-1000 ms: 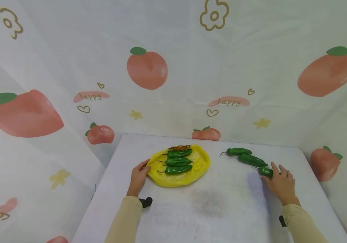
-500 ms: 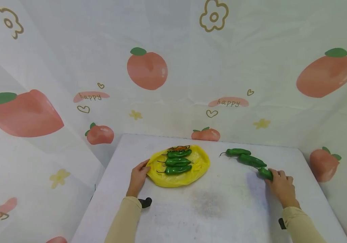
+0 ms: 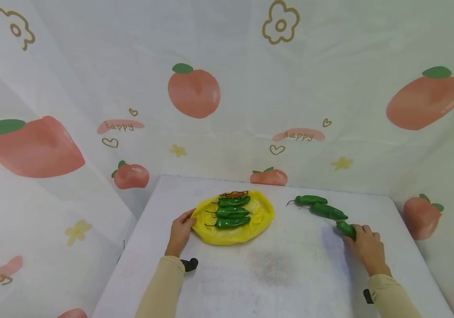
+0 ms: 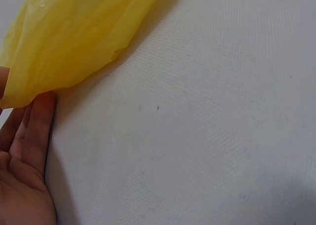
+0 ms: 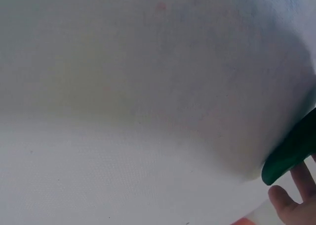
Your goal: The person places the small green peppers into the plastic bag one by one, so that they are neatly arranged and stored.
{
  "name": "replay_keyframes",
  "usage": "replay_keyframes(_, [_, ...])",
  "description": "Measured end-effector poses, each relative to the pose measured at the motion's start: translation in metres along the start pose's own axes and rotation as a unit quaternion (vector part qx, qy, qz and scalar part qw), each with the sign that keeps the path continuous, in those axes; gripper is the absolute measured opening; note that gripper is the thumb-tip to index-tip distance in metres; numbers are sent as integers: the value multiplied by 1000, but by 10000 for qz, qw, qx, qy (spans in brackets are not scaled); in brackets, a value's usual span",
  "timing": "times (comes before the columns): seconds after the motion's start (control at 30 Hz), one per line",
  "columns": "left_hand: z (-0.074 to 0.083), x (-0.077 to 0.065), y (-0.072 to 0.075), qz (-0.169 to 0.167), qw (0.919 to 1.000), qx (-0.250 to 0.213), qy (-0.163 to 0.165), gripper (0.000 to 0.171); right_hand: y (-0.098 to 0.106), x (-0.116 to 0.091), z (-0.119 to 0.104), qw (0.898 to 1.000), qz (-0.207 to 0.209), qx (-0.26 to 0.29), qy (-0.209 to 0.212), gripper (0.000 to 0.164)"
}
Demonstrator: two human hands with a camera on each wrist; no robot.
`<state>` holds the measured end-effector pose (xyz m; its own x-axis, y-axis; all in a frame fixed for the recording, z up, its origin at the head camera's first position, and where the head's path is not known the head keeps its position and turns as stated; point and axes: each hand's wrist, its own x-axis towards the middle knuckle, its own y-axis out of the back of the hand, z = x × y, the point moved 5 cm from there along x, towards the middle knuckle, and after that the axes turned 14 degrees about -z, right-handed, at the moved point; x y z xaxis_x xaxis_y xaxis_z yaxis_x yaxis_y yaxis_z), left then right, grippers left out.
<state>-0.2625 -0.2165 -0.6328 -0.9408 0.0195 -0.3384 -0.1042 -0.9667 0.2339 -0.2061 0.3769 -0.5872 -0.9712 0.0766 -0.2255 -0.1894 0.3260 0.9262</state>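
In the head view my left hand (image 3: pixel 181 232) pinches the left rim of a yellow plastic bag (image 3: pixel 260 223), spread open in a round shape. The left wrist view has the bag's edge (image 4: pixel 74 47) between thumb and fingers (image 4: pixel 39 126). Three green peppers (image 3: pixel 232 212) lie in the bag, stems to the left. At the table's right side my right hand (image 3: pixel 370 249) grips another green pepper (image 3: pixel 345 229) by its lower end. That pepper (image 5: pixel 291 151) also shows at the right wrist view's edge, against the fingers (image 5: pixel 302 180).
Two more green peppers, one at the back (image 3: pixel 310 200) and one nearer (image 3: pixel 328 211), lie end to end on the white table (image 3: pixel 290 291), just beyond the right hand. A white curtain (image 3: pixel 234 145) printed with fruit surrounds the table's back and sides.
My right hand has closed its fingers round the nearest loose pepper, which has turned and shifted slightly toward me. The left hand and the bag stay in place.
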Motion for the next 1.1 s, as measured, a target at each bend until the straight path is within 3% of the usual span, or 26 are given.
replay_keyframes(0.57, [0, -1, 0, -106, 9999, -60, 36, 44, 8, 0, -15, 9984, 10, 450, 328, 63])
replay_keyframes(0.83, [1, 0, 0, -75, 10000, -36, 53, 43, 13, 4, -29, 9927, 484, 597, 933, 66])
replay_keyframes(1.1, [2, 1, -1, -68, 10000, 24, 7, 44, 15, 6, -43, 9906, 540, 383, 1199, 67])
